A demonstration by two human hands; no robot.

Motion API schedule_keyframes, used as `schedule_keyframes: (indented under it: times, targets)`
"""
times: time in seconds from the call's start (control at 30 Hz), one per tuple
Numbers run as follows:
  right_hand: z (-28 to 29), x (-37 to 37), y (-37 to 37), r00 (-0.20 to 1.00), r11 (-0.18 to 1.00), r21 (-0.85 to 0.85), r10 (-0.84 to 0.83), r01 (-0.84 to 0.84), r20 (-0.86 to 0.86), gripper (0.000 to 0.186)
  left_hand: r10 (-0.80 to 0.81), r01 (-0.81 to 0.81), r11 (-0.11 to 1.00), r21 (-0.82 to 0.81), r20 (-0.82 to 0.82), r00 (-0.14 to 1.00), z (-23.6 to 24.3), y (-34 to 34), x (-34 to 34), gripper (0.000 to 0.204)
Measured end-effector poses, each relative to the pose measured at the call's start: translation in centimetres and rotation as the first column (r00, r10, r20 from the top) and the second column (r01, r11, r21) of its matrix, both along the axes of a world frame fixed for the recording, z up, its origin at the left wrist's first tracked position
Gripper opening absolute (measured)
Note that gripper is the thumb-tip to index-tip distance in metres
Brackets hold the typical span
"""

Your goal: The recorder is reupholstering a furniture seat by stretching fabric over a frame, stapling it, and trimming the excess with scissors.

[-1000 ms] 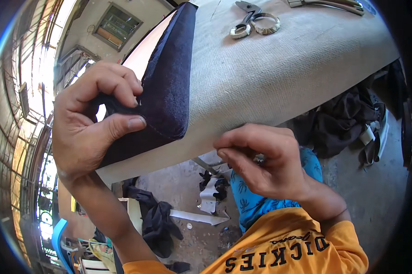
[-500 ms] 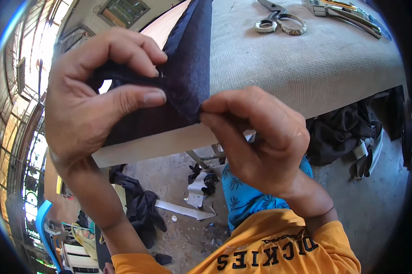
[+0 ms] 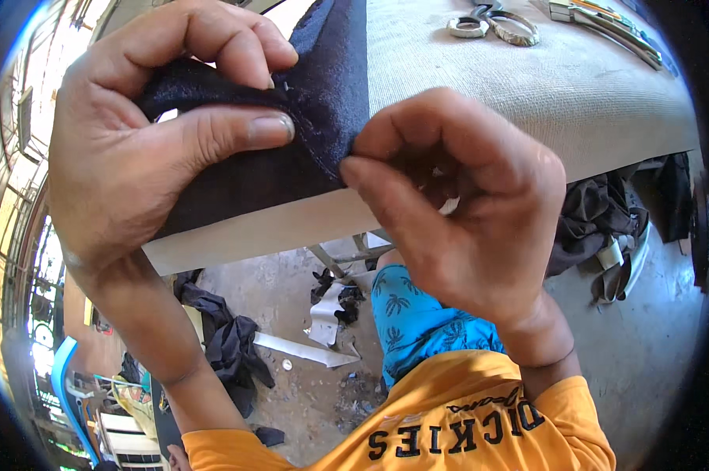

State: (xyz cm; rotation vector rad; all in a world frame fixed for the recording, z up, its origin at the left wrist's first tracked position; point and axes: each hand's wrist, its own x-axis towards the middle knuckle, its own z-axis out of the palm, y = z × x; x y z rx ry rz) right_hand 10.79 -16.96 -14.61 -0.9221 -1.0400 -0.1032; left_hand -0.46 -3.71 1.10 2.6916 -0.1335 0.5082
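Note:
A dark navy velvety fabric piece (image 3: pixel 327 86) with a seam across its corner lies at the edge of a pale, textured work surface (image 3: pixel 613 125). My left hand (image 3: pixel 135 165) grips a folded edge of this fabric between bent fingers and thumb. My right hand (image 3: pixel 468 212) pinches the fabric's lower right corner with thumb and index finger, the other fingers curled. Beyond my hands, scissors with wrapped handles (image 3: pixel 515 30) and a metal hand tool (image 3: pixel 610 33) lie on the pale surface.
Crumpled dark cloth lies under the surface at the right (image 3: pixel 586 231) and on the floor at lower left (image 3: pixel 225 337). Pale scraps (image 3: pixel 323 310) and a white strip (image 3: pixel 292 345) lie on the floor beside my legs. A blue curved object (image 3: pixel 62 373) stands at far left.
Both hands and the fabric sit higher and larger in the picture. My right hand has risen from below the fabric to pinch its corner; my left hand still grips the folded edge.

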Motion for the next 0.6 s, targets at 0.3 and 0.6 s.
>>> schedule_keyframes:
  times: [0.3,0.6]
  targets:
    - [0.2,-0.2,0.4,0.975,0.981,0.107,-0.175,0.16,0.139,0.017,-0.102,0.098,0.994,0.056,0.081,0.991,-0.3,-0.5,-0.1,0.029]
    - [-0.5,-0.5,-0.1,0.969,0.976,0.136,-0.19,0.17,0.158,0.021,-0.092,0.075,0.972,0.224,0.067,0.994,0.2,0.6,-0.9,0.028]
